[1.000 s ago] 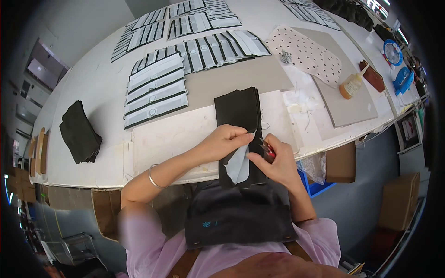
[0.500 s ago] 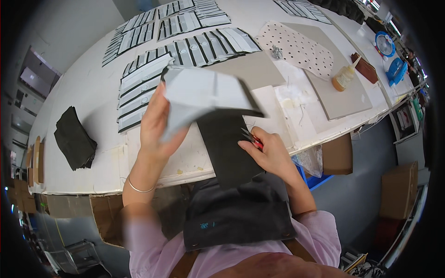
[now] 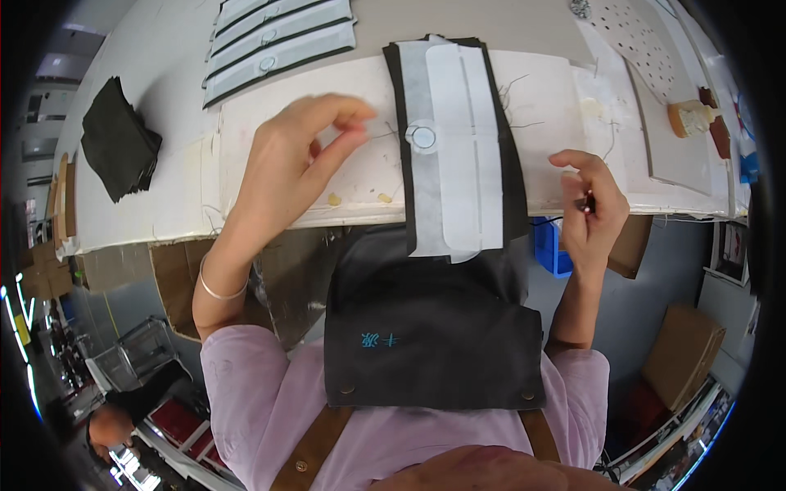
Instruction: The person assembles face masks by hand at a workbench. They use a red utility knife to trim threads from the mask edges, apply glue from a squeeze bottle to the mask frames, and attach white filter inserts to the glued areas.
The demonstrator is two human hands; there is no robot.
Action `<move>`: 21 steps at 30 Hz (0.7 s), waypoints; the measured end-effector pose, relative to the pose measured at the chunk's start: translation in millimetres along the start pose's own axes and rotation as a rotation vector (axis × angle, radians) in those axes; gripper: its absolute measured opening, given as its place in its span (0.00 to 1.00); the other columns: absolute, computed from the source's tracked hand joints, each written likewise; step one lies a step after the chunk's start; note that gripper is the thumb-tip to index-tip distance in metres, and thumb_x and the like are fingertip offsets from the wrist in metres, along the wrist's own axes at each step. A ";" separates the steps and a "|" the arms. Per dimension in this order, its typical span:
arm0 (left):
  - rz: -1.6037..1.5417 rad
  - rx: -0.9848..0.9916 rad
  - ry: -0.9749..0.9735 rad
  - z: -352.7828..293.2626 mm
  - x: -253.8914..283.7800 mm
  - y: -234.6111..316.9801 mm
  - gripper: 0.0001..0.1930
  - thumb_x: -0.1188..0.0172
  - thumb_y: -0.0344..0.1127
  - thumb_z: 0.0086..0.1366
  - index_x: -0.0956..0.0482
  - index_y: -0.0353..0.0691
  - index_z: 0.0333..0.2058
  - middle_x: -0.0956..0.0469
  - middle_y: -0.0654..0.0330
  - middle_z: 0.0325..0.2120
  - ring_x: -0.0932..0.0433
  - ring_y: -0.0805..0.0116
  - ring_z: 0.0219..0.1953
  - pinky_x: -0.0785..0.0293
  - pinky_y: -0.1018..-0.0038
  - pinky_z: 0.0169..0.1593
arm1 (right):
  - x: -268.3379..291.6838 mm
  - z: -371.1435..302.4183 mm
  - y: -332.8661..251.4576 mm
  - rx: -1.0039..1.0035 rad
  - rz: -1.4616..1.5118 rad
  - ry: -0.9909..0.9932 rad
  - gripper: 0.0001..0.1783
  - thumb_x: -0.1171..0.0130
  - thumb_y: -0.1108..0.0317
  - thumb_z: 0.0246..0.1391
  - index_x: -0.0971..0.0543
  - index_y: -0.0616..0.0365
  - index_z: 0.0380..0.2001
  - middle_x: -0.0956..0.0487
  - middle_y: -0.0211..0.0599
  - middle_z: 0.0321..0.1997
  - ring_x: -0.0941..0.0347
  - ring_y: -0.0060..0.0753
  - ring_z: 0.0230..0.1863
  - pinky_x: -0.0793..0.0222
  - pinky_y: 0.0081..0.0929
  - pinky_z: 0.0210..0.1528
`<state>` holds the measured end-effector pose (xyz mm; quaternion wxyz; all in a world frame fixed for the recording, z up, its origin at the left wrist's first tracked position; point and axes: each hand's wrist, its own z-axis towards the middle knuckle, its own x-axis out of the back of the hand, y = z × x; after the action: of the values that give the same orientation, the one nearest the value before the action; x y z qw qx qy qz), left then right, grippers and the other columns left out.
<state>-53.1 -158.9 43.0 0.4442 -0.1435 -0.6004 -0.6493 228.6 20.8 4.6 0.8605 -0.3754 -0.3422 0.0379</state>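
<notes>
A pale-faced panel [image 3: 467, 168] with a drawn circle lies lengthwise on dark cloth [image 3: 512, 164], its near end overhanging the edge of the white table [image 3: 184, 188]. Left hand [image 3: 295, 159]: thumb and fingers curved, just beside the panel. Right hand [image 3: 599, 209]: fingers curled around a small dark object [image 3: 584, 203], mostly hidden. Far left: stacked dark pieces [image 3: 121, 141]; beyond the left hand, overlapping dark-edged strips [image 3: 282, 53].

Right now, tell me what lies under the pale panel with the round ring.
Dark fabric shows past the right side of the pale panel, with the table beneath its upper part. The panel hides the rest, so the number of layers cannot be told.
</notes>
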 end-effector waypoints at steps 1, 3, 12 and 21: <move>-0.020 -0.053 -0.037 7.7 -4.2 -3.4 0.07 0.34 0.28 0.65 0.16 0.36 0.41 0.18 0.64 0.33 0.25 0.74 0.29 0.30 0.76 0.32 | -5.3 3.5 0.2 0.099 -0.056 -0.058 0.13 0.34 0.76 0.47 0.31 0.60 0.23 0.15 0.39 0.41 0.28 0.25 0.21 0.34 0.23 0.22; -0.063 -0.173 -0.109 21.8 -13.4 -6.9 0.09 0.34 0.28 0.65 0.17 0.38 0.43 0.18 0.62 0.35 0.24 0.71 0.31 0.29 0.75 0.34 | -15.5 10.2 -5.7 0.288 -0.161 -0.168 0.14 0.32 0.73 0.44 0.30 0.58 0.22 0.14 0.37 0.46 0.25 0.28 0.19 0.31 0.24 0.22; 0.008 -0.053 -0.360 47.7 -25.9 -18.4 0.06 0.34 0.31 0.65 0.19 0.35 0.35 0.23 0.60 0.29 0.27 0.69 0.31 0.29 0.72 0.36 | -52.1 29.4 -18.4 0.524 -0.259 -0.438 0.19 0.31 0.62 0.49 0.33 0.53 0.19 0.18 0.28 0.60 0.30 0.23 0.17 0.33 0.23 0.21; -0.118 -0.068 -0.313 46.7 -26.0 -18.2 0.06 0.37 0.30 0.68 0.22 0.34 0.38 0.25 0.60 0.31 0.29 0.68 0.31 0.31 0.72 0.37 | -54.2 28.6 -16.3 0.505 -0.264 -0.497 0.15 0.35 0.63 0.51 0.30 0.53 0.19 0.20 0.28 0.63 0.30 0.23 0.16 0.32 0.24 0.22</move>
<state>-68.3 -108.1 23.5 0.3013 -0.2224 -0.6472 -0.6639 166.4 9.3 -0.9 0.8142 -0.0835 -0.5659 0.0995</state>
